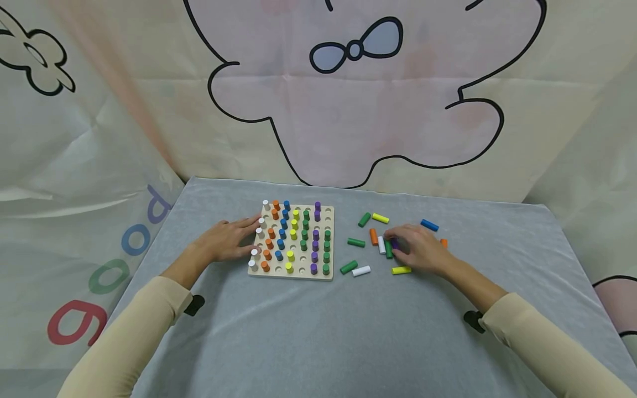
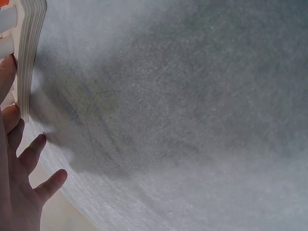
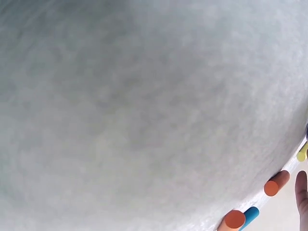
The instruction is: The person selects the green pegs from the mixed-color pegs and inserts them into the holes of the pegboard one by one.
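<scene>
A wooden pegboard (image 1: pixel 293 275) lies on the cloth with rows of white, orange, blue, yellow, green and purple pegs standing in it; some holes are bare. My left hand (image 1: pixel 226 240) rests against the board's left edge, thumb and fingers spread; the left wrist view shows its fingertips at the layered edge (image 2: pixel 30 57). To the right of the board, my right hand (image 1: pixel 418 249) pinches a purple peg (image 1: pixel 395 243) between thumb and fingers, partly hidden. Beside that peg lie a green peg (image 1: pixel 389 249) and a white peg (image 1: pixel 381 245).
Loose pegs lie scattered around the right hand, among them a blue peg (image 1: pixel 429 225), an orange peg (image 1: pixel 374 237), a yellow peg (image 1: pixel 401 270) and a green peg (image 1: pixel 349 267). A grey cloth (image 1: pixel 318 331) covers the table. A printed curtain (image 1: pixel 348 127) hangs behind it.
</scene>
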`<action>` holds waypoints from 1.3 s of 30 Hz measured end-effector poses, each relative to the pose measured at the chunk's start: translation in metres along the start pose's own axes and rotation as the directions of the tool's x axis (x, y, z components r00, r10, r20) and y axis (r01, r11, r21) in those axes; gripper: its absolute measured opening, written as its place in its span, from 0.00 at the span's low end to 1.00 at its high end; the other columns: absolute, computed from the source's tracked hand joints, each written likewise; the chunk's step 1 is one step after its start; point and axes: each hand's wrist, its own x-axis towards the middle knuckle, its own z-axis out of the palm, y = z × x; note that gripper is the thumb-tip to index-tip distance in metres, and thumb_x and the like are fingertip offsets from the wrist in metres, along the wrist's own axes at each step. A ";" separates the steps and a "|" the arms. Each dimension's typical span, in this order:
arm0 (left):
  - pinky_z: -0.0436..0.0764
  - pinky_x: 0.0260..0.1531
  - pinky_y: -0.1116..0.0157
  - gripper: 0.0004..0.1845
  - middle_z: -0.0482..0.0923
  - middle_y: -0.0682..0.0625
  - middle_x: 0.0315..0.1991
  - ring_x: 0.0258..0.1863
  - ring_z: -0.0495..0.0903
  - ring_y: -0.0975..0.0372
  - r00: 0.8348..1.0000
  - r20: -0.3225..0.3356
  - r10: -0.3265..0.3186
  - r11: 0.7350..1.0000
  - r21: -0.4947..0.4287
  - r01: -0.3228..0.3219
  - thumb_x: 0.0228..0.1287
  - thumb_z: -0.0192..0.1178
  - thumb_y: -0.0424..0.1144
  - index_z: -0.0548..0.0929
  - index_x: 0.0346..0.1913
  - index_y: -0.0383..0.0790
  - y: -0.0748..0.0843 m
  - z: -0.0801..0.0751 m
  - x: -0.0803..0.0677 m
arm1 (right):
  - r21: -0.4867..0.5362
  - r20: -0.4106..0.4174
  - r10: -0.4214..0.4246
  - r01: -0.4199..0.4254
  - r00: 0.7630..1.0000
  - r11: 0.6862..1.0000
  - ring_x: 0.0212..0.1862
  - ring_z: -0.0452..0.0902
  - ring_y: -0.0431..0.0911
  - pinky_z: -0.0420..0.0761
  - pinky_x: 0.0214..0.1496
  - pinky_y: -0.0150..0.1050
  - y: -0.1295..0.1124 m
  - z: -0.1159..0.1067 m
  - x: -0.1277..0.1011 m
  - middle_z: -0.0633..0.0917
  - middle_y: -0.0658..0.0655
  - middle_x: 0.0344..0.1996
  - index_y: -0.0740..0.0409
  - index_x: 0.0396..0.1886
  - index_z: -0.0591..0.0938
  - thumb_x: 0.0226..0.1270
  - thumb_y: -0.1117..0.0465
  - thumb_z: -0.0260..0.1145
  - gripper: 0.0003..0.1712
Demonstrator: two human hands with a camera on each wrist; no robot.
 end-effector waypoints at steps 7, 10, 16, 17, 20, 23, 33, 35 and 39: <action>0.69 0.59 0.37 0.40 0.51 0.43 0.79 0.69 0.68 0.46 1.000 -0.005 0.001 1.000 0.003 -0.001 0.72 0.51 0.58 0.58 0.77 0.37 0.000 0.001 0.000 | 0.003 0.009 0.007 -0.007 1.000 1.000 0.52 0.81 0.54 0.78 0.54 0.56 0.000 0.001 -0.001 0.87 0.57 0.47 0.60 0.50 0.85 0.55 0.68 0.75 0.20; 0.69 0.59 0.37 0.40 0.51 0.42 0.79 0.69 0.68 0.46 1.000 -0.007 0.001 1.000 0.007 -0.001 0.72 0.52 0.58 0.58 0.77 0.37 0.000 0.001 0.000 | -0.002 0.015 0.017 -0.017 1.000 1.000 0.54 0.79 0.55 0.76 0.55 0.57 0.000 0.002 -0.002 0.86 0.58 0.48 0.59 0.51 0.85 0.56 0.68 0.75 0.21; 0.69 0.58 0.38 0.40 0.51 0.42 0.79 0.69 0.68 0.46 1.000 -0.004 -0.009 1.000 0.009 0.009 0.72 0.52 0.58 0.58 0.77 0.37 0.000 0.002 0.000 | 0.004 0.015 -0.019 0.019 1.000 1.000 0.52 0.79 0.54 0.77 0.53 0.56 -0.001 0.002 -0.003 0.86 0.58 0.48 0.60 0.52 0.84 0.56 0.68 0.75 0.22; 0.69 0.58 0.38 0.40 0.51 0.42 0.79 0.69 0.68 0.46 1.000 -0.003 -0.012 1.000 0.010 0.012 0.72 0.52 0.59 0.58 0.77 0.37 0.000 0.002 0.000 | 0.004 0.014 -0.028 0.028 1.000 1.000 0.51 0.79 0.53 0.77 0.53 0.55 -0.001 0.002 -0.003 0.86 0.57 0.48 0.61 0.52 0.84 0.55 0.68 0.75 0.22; 0.70 0.58 0.38 0.40 0.51 0.42 0.78 0.69 0.68 0.46 1.000 -0.003 -0.014 1.000 0.014 0.014 0.72 0.52 0.59 0.58 0.77 0.38 0.000 0.002 0.001 | -0.003 0.004 -0.050 0.050 0.999 0.999 0.52 0.78 0.53 0.76 0.54 0.56 -0.001 0.002 -0.004 0.85 0.56 0.47 0.61 0.51 0.84 0.54 0.68 0.76 0.22; 0.70 0.58 0.38 0.40 0.51 0.43 0.79 0.69 0.68 0.46 1.000 -0.002 -0.016 1.000 0.015 0.016 0.72 0.52 0.58 0.58 0.77 0.38 0.000 0.002 0.001 | -0.014 -0.001 -0.055 0.055 0.998 0.998 0.54 0.76 0.54 0.74 0.56 0.57 -0.001 0.001 -0.006 0.85 0.57 0.48 0.59 0.51 0.85 0.54 0.68 0.75 0.22; 0.69 0.58 0.38 0.40 0.51 0.42 0.79 0.69 0.68 0.46 1.000 0.003 -0.012 1.000 0.012 0.012 0.73 0.51 0.58 0.58 0.77 0.37 -0.001 0.003 0.001 | -0.013 -0.002 -0.091 0.091 0.996 0.996 0.53 0.77 0.52 0.75 0.54 0.55 -0.001 0.003 -0.008 0.85 0.55 0.46 0.58 0.49 0.85 0.55 0.68 0.75 0.20; 0.69 0.59 0.38 0.40 0.51 0.42 0.79 0.69 0.68 0.46 1.000 0.004 -0.013 1.000 0.010 0.013 0.72 0.51 0.59 0.58 0.77 0.37 -0.001 0.002 0.001 | -0.016 -0.007 -0.101 0.101 0.995 0.995 0.52 0.77 0.51 0.76 0.53 0.54 0.000 0.003 -0.008 0.85 0.54 0.45 0.59 0.49 0.85 0.54 0.69 0.75 0.20; 0.69 0.59 0.38 0.41 0.51 0.43 0.79 0.69 0.68 0.47 1.000 0.010 -0.020 1.000 0.008 0.020 0.72 0.52 0.59 0.57 0.78 0.38 0.000 0.002 0.001 | -0.019 -0.011 -0.110 0.110 0.994 0.994 0.51 0.78 0.52 0.77 0.52 0.54 0.000 0.004 -0.008 0.86 0.53 0.43 0.60 0.48 0.85 0.53 0.70 0.75 0.20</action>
